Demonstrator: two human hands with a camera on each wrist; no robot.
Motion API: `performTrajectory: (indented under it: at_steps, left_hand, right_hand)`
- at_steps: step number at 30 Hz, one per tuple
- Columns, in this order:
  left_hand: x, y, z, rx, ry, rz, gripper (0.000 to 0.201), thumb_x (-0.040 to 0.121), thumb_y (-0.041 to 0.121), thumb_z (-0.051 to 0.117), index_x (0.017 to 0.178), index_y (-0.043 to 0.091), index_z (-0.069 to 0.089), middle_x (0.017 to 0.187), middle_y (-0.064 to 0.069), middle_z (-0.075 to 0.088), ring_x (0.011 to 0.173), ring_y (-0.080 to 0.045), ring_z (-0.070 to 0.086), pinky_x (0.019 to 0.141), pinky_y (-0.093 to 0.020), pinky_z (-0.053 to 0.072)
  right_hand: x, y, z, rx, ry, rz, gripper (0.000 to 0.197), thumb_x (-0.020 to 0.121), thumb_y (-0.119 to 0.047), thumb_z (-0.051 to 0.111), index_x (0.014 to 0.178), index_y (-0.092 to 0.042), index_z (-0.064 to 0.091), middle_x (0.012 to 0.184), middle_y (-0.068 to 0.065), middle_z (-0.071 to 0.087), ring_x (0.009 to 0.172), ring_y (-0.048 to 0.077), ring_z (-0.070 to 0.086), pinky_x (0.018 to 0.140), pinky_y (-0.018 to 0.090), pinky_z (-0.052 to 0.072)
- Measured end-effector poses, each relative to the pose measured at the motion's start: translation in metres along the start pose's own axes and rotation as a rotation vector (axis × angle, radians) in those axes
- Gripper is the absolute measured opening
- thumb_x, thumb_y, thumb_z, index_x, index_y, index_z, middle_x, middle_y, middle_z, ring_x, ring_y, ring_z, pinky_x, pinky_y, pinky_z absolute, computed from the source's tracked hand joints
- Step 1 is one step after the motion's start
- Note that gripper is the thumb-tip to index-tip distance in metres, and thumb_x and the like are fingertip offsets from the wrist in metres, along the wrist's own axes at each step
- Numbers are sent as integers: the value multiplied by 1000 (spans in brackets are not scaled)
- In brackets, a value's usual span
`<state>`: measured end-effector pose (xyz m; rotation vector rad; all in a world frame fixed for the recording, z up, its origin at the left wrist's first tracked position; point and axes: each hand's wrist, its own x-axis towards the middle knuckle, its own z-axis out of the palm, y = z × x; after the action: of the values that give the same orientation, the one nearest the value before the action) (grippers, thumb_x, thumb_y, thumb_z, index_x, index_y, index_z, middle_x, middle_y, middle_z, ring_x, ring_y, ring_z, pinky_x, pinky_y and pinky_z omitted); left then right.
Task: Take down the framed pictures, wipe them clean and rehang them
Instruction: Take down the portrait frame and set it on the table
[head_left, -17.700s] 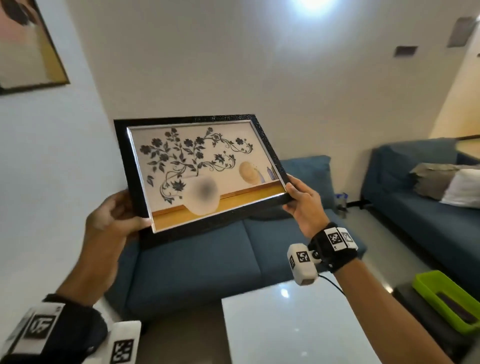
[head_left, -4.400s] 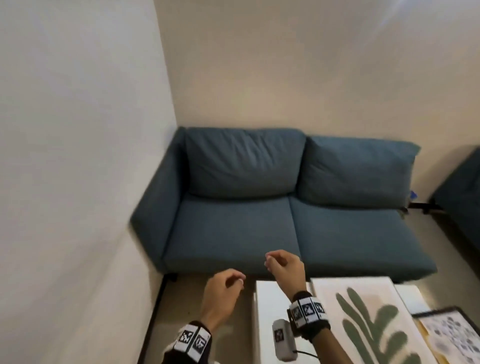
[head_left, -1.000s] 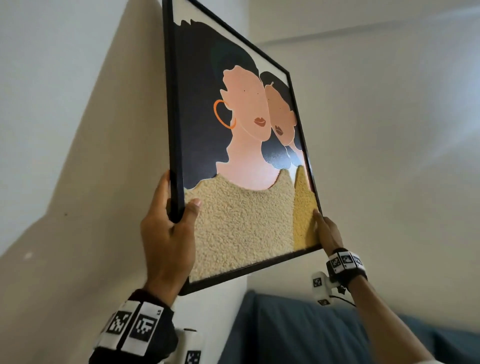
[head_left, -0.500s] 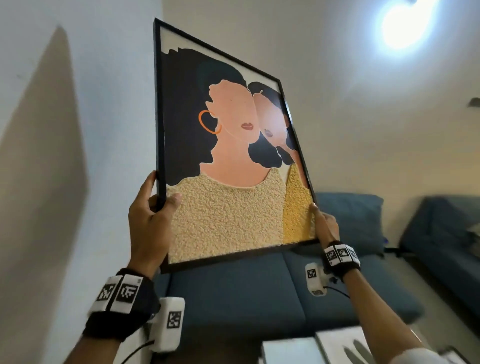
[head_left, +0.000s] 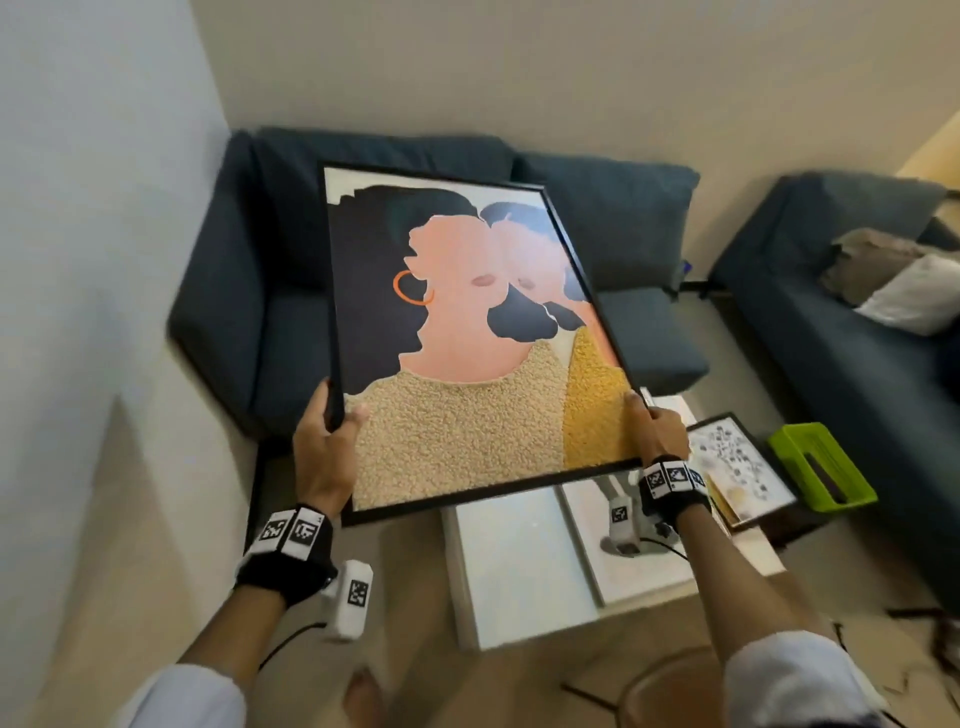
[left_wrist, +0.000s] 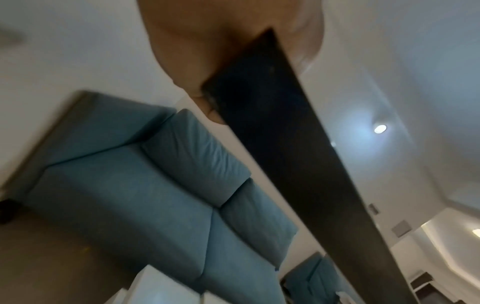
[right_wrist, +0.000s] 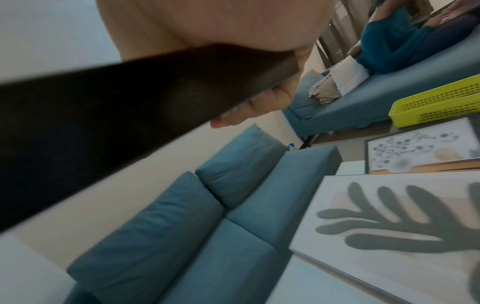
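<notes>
I hold a large black-framed picture of two figures in yellow tops, tilted face up in the air above the sofa and the table. My left hand grips its left edge low down, thumb on the glass. My right hand grips the lower right edge. In the left wrist view the dark frame edge runs out from my palm; in the right wrist view the frame edge lies across my curled fingers.
A white low table below carries a leaf picture and a floral picture. A lime basket stands to the right. Blue sofas line the back wall and right side. A wall is close on my left.
The picture has come down off the wall, from above head height to chest level over the table. Both hands keep their hold on its side edges.
</notes>
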<state>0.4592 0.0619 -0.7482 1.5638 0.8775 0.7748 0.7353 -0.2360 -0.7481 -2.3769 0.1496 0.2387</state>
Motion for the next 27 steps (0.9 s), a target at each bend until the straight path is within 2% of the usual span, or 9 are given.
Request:
performTrajectory:
  at_steps: [2, 3, 5, 9, 13, 18, 21, 24, 27]
  left_hand:
    - [-35, -42, 18, 70, -38, -67, 46, 100, 7, 64, 144, 20, 60, 123, 12, 72, 114, -1, 66, 110, -31, 50]
    - [-57, -62, 27, 103, -42, -105, 47, 101, 8, 64, 146, 22, 60, 128, 7, 72, 119, -13, 66, 111, -39, 50]
    - [-90, -95, 38, 143, -51, -146, 46, 102, 8, 62, 146, 22, 59, 129, -1, 72, 119, -23, 66, 109, -45, 51]
    - [-148, -156, 61, 260, -73, -230, 42, 105, 10, 60, 147, 13, 56, 130, -14, 71, 119, -37, 65, 106, -51, 51]
    - [-180, -221, 84, 340, -89, -285, 46, 106, 10, 58, 151, 11, 52, 133, -18, 69, 122, -40, 63, 106, -50, 48]
    - [-188, -301, 108, 403, -102, -337, 49, 106, 6, 57, 154, 5, 48, 132, -23, 69, 121, -46, 63, 107, -51, 46]
    - [-182, -361, 121, 454, -124, -348, 48, 107, 20, 56, 153, 7, 50, 125, -21, 72, 114, -46, 67, 102, -51, 49]
    - [-176, -420, 130, 453, -133, -324, 56, 101, 37, 49, 149, 8, 53, 118, -20, 74, 106, -45, 69, 95, -50, 51]
    - [-169, -458, 136, 482, -147, -307, 63, 95, 42, 45, 147, 8, 54, 118, -17, 74, 104, -43, 69, 92, -45, 49]
  right_hand:
    - [6, 53, -1, -74, -13, 62, 72, 83, -76, 43, 86, -8, 69, 87, 14, 68, 82, 36, 62, 81, 43, 52]
    - [9, 83, -1, -110, -14, 83, 79, 77, -81, 41, 89, -9, 71, 90, 14, 71, 84, 37, 64, 84, 45, 54]
    - [1, 117, -4, -142, -20, 109, 79, 78, -80, 41, 97, -10, 73, 96, 15, 72, 87, 38, 65, 81, 43, 54]
    - [-11, 181, -9, -210, -18, 98, 68, 91, -67, 49, 108, -5, 71, 104, 21, 70, 95, 41, 64, 79, 40, 48]
    - [-1, 241, 16, -269, -30, 102, 64, 93, -66, 48, 108, -9, 73, 104, 21, 71, 96, 40, 64, 82, 41, 49]
    - [23, 295, 64, -296, -6, 109, 64, 93, -64, 51, 102, -4, 72, 99, 24, 70, 92, 42, 64, 80, 42, 49]
    - [42, 329, 108, -316, 6, 100, 65, 93, -66, 50, 103, -5, 72, 99, 23, 71, 93, 42, 65, 83, 45, 51]
    - [58, 364, 151, -325, 11, 92, 63, 93, -66, 48, 104, -9, 71, 99, 21, 71, 93, 41, 65, 84, 45, 51]
    - [64, 391, 184, -333, 32, 91, 59, 94, -65, 48, 98, -12, 71, 94, 17, 71, 89, 38, 65, 84, 44, 52]
